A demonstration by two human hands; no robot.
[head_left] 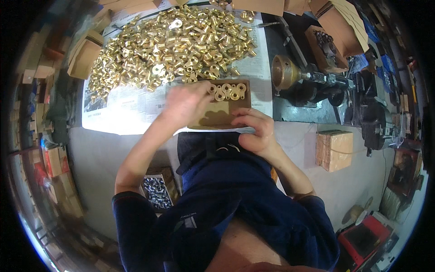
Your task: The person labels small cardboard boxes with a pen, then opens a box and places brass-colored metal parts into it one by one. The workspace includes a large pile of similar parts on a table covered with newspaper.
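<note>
A small open cardboard box (213, 119) sits before me on the newspaper. Along its far side lie brass fittings (226, 89) with round holed ends, fitted together in two staggered rows. My left hand (188, 103) reaches over the box's left side, slightly blurred, its fingers closed at a brass fitting on the left end of the rows. At the near right corner of the box is my right hand (258, 130), fingers bent over the edge and thumb apart, with nothing visible in it. Beyond the box spreads a large heap of loose brass fittings (176, 50).
Newspaper (120, 119) covers the bench. To the right stand a vise-like metal fixture (312, 81) and a carton of dark parts (328, 47). A carton (334, 149) rests on the floor at right; a box of silvery parts (157, 191) is below my left arm.
</note>
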